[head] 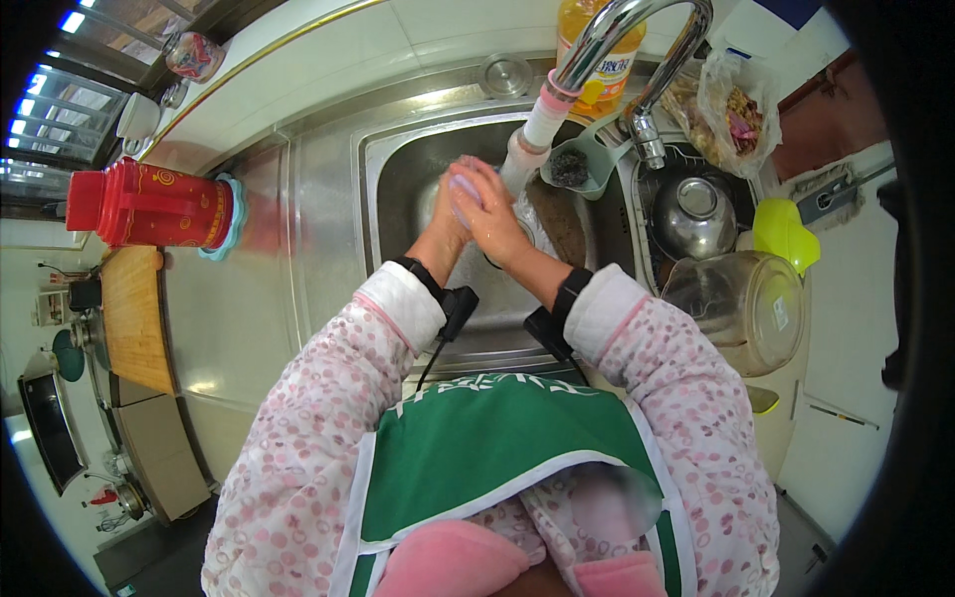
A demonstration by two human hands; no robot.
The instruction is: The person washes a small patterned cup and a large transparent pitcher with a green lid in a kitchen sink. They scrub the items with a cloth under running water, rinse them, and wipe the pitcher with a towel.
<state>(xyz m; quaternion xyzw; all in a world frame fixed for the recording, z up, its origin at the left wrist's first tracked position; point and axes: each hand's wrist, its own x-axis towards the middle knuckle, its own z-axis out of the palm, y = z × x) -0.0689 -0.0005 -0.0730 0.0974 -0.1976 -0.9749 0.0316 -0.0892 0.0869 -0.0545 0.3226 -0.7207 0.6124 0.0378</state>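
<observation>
Above the stainless steel sink basin [403, 175], my left hand [448, 216] and my right hand [496, 213] are pressed together, palm to palm, and look wet. Between them shows a pale lavender bar [464, 200] that looks like soap; its far side is hidden. My right hand's fingers lie over the bar and cover part of my left hand. Just right of my fingertips hangs the white and pink spout extension [531, 142] of the chrome faucet [604, 45]. A pale green strainer [589, 175] holding a dark scouring ball [569, 168] is beside it.
Right of the sink stand a rack with an upturned metal bowl [694, 220], a clear plastic container [735, 310] and a plastic bag of scraps [739, 119]. An orange detergent bottle [600, 60] is behind the faucet. A red thermos [160, 205] and a wooden board [133, 313] are left.
</observation>
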